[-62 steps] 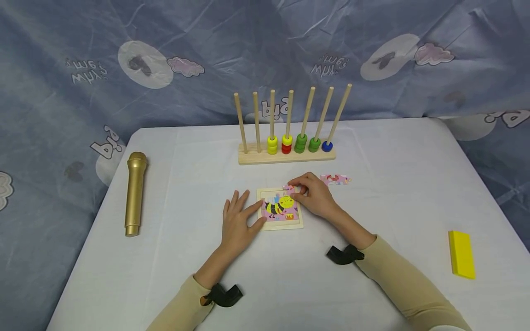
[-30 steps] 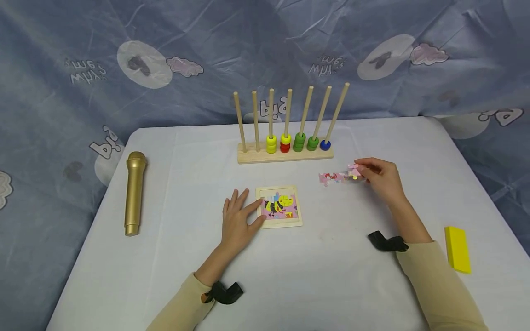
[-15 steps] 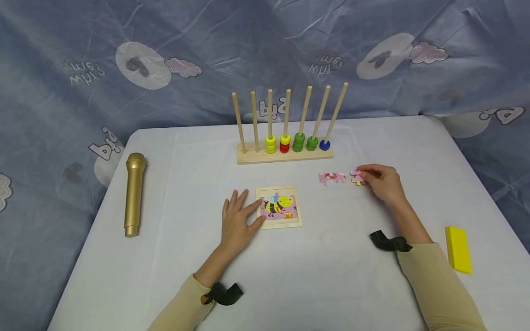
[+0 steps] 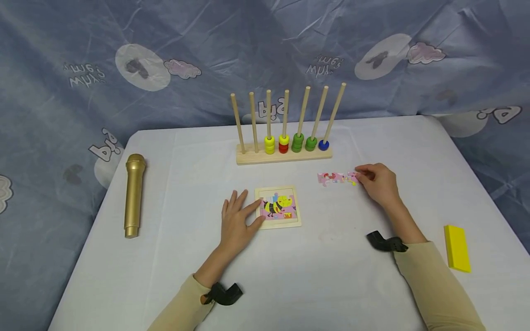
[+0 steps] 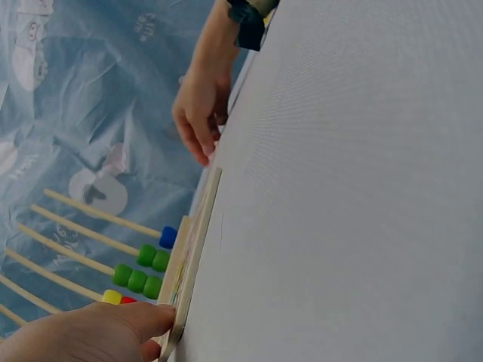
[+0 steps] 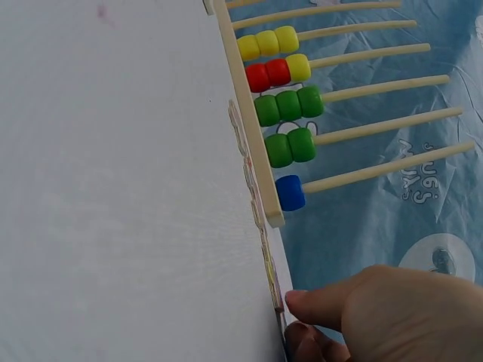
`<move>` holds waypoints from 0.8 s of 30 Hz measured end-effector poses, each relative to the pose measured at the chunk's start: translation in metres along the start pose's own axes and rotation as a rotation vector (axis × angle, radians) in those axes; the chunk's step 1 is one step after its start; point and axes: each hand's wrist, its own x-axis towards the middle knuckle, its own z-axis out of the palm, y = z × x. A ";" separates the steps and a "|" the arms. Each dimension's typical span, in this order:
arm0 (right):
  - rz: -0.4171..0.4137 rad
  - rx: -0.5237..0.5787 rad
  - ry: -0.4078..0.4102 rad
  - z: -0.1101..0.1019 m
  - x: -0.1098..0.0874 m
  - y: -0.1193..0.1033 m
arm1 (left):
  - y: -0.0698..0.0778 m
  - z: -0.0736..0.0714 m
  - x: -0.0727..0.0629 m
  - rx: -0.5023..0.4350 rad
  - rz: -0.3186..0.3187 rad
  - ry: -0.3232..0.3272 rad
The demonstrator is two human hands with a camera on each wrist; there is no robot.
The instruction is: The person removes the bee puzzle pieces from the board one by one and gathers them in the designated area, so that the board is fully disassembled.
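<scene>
Pinches the pink puzzle piece (image 4: 352, 178) in a narrow right grip (image 4: 378, 185), on the bench (image 4: 314, 280) just right of the puzzle strip (image 4: 331, 178). Has that strip leftward, lengthwise side to side, nearer this grip. Touches the puzzle frame (image 4: 281, 224) at left with a wide-spread left grip (image 4: 237, 224).

The bead rack (image 4: 284, 157) stands by the back edge of the table (image 4: 314, 276), with a cloth (image 4: 256, 41) behind it. In front of the rack lies the puzzle board (image 4: 281, 225), with the left hand (image 4: 238, 224) at its left side, and loose puzzle pieces (image 4: 331, 178) lie right of the board, with the right hand (image 4: 378, 184) on the end piece (image 4: 352, 178). The microphone (image 4: 134, 197) is near the left edge, and the block (image 4: 457, 248) near the right edge.
</scene>
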 end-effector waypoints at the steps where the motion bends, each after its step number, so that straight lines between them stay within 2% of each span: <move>1: -0.005 -0.006 0.012 0.000 0.000 -0.001 | 0.000 0.000 0.000 0.000 0.001 0.001; 5: 0.037 0.019 0.073 -0.002 0.000 -0.007 | 0.000 0.000 0.000 -0.004 0.000 0.000; 8: 0.059 0.067 0.116 -0.005 0.000 -0.021 | 0.000 0.001 0.000 -0.009 -0.001 -0.002; 11: 0.045 0.119 0.102 -0.004 -0.001 -0.038 | 0.000 0.000 0.000 -0.012 -0.002 -0.001; 16: -0.042 0.189 -0.013 0.015 -0.004 -0.071 | 0.000 0.001 0.001 -0.007 -0.003 0.000; 24: -0.168 0.256 -0.262 0.050 -0.020 -0.143 | 0.001 -0.001 0.000 -0.006 -0.003 -0.003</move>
